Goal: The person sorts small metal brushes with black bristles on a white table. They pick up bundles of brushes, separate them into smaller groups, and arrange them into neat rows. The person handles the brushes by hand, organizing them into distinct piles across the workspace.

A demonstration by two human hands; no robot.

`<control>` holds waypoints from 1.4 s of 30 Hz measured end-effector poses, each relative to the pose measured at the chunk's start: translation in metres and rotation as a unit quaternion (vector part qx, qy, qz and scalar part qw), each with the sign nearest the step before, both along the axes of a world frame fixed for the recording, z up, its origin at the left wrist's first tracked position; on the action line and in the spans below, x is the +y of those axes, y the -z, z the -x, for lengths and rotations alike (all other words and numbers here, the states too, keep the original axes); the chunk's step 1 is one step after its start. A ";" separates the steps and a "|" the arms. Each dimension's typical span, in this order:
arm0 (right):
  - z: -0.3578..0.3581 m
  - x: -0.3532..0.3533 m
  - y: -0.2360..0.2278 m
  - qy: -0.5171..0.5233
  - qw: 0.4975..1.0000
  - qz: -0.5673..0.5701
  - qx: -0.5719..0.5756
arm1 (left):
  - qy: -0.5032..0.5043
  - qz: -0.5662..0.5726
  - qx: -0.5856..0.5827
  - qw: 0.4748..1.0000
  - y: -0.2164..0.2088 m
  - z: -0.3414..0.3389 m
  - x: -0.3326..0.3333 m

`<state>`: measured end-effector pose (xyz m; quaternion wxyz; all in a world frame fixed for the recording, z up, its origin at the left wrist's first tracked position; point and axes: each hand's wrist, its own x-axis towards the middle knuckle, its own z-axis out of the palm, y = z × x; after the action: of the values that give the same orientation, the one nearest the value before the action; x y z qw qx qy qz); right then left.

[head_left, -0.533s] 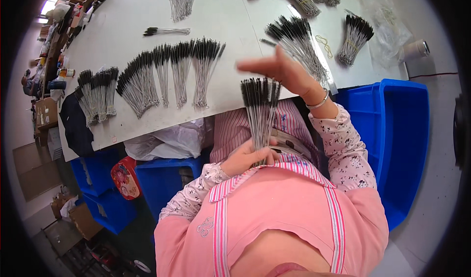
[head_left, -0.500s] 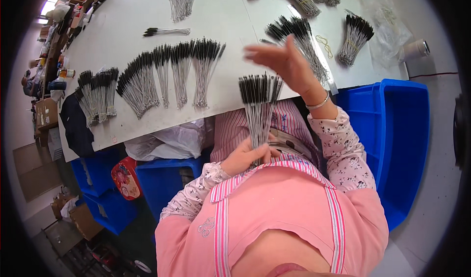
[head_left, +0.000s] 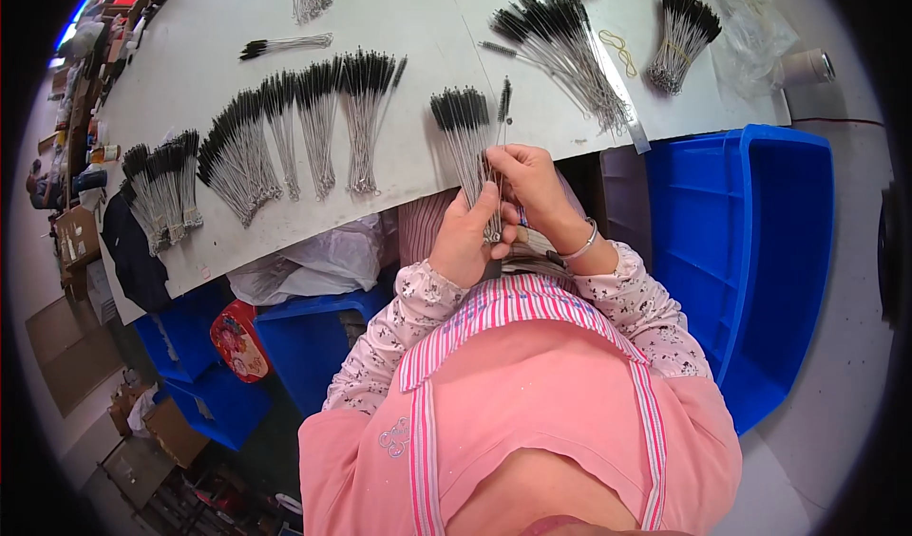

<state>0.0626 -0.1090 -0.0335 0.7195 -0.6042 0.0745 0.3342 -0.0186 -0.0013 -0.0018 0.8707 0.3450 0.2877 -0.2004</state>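
My left hand [head_left: 465, 237] grips the wire handles of a bundle of thin black-tipped brushes [head_left: 464, 123], held upright over the table's near edge. My right hand [head_left: 527, 183] pinches one more brush [head_left: 503, 109] and sets its wire stem against the bundle beside my left fingers. A bracelet sits on my right wrist. Both forearms wear floral sleeves over a pink striped apron.
Several fanned bundles of the same brushes [head_left: 285, 123] lie in a row on the white table [head_left: 399, 23], with a loose pile [head_left: 560, 42] and a tied bundle [head_left: 679, 37] at the right. A big blue bin [head_left: 760, 251] stands right, smaller blue bins [head_left: 304, 337] below left.
My right hand came back from the loose pile on the table and now holds a single brush against the bundle. The bundle in my left hand stayed upright.
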 end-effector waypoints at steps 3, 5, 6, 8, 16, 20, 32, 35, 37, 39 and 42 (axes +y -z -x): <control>0.001 0.004 0.011 0.066 0.995 0.027 -0.063 | -0.007 -0.031 0.036 0.999 -0.001 -0.001 -0.004; 0.001 0.004 0.017 0.094 0.987 0.061 -0.112 | -0.006 -0.040 0.048 0.998 0.000 -0.002 -0.006; -0.001 0.002 0.019 0.094 0.987 0.065 -0.113 | -0.004 -0.043 0.049 0.998 0.004 -0.001 -0.005; -0.002 -0.001 0.019 0.085 0.988 0.075 -0.106 | -0.012 -0.035 0.050 0.998 0.010 0.000 -0.006; 0.000 -0.008 0.012 0.072 0.997 0.040 -0.005 | -0.027 -0.017 0.048 0.998 0.021 0.000 -0.011; 0.001 0.000 0.015 0.174 0.907 0.218 -0.315 | -0.036 -0.002 0.043 0.998 0.032 0.003 -0.014; -0.015 -0.004 0.010 -0.001 0.976 0.167 -0.143 | -0.068 0.133 0.045 0.988 0.037 0.006 -0.013; -0.014 -0.004 0.018 0.021 0.973 0.167 -0.159 | -0.070 0.128 0.064 0.987 0.031 0.004 -0.016; -0.014 -0.004 0.020 0.036 0.977 0.150 -0.150 | -0.074 0.130 0.065 0.987 0.028 0.003 -0.017; -0.014 -0.005 0.019 0.048 0.982 0.132 -0.129 | -0.087 0.157 0.054 0.982 0.031 0.003 -0.017; -0.014 -0.003 0.019 0.060 0.990 0.078 -0.104 | -0.091 0.181 0.036 0.979 0.036 0.004 -0.017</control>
<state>0.0771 -0.1118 -0.0529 0.6928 -0.6845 0.0610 0.2185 -0.0229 -0.0182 -0.0383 0.9223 0.1466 0.3081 -0.1818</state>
